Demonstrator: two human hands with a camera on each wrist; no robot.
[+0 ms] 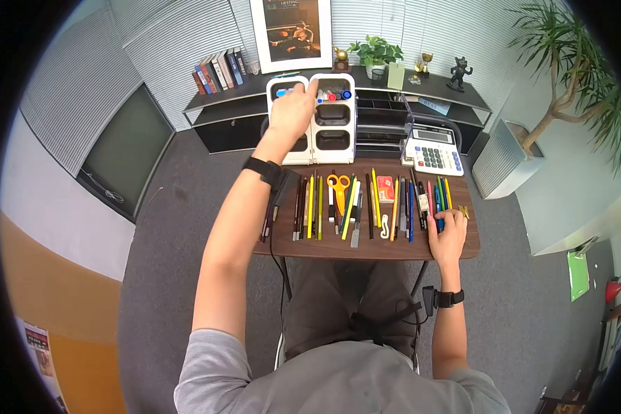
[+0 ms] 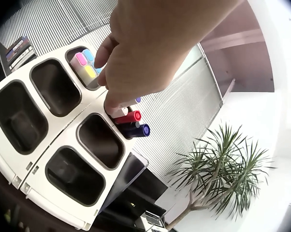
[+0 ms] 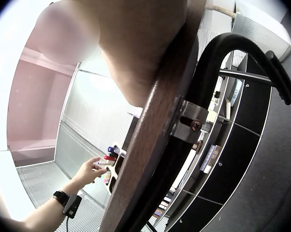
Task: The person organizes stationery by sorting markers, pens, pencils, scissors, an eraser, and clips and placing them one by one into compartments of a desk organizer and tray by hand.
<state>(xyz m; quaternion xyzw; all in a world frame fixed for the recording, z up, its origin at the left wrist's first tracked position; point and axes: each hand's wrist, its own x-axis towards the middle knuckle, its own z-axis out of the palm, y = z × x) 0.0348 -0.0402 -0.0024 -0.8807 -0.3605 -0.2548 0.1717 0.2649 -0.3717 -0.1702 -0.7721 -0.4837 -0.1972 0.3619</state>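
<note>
Red-capped plastic marker (image 2: 135, 116) already in the white plastic organizer (image 1: 332, 157); coloured wooden pencils (image 1: 310, 207) left on the brown wooden tabletop (image 1: 324, 250). Left hand's (image 1: 293, 112) grip unclear; right hand (image 1: 449, 238) relaxed near the right edge.

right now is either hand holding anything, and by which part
The left hand reaches to the markers, but a grip can't be made out; the right hand rests at the pencils, no hold visible.
</note>
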